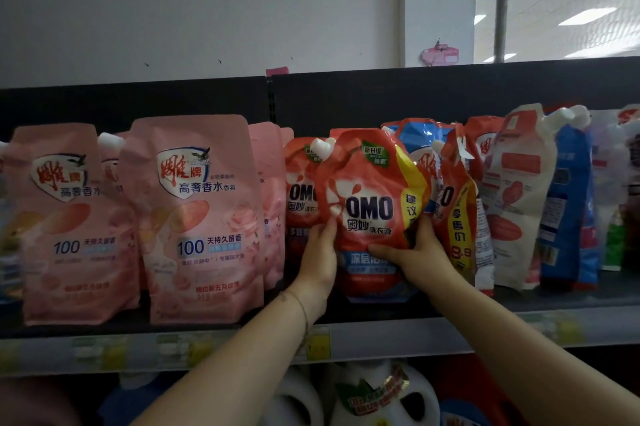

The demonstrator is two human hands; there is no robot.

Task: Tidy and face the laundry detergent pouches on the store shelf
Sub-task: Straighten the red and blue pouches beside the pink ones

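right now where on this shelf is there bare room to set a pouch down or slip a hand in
Bare shelf deck shows at the front right, before the leaning white pouch and blue pouch. A thin strip runs before the pink pouches. Crowded: right of the OMO pouch that the left hand and right hand grip, pouches lean packed together.

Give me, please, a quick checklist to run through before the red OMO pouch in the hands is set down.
1. Grip: left hand and right hand both hold the OMO pouch: ok.
2. Its label faces front: ok.
3. Its base seated on the shelf: cannot tell.
4. Neighbour: leaning pouch on its right stands straight: not ok.
5. Row: pink pouches face front: ok.
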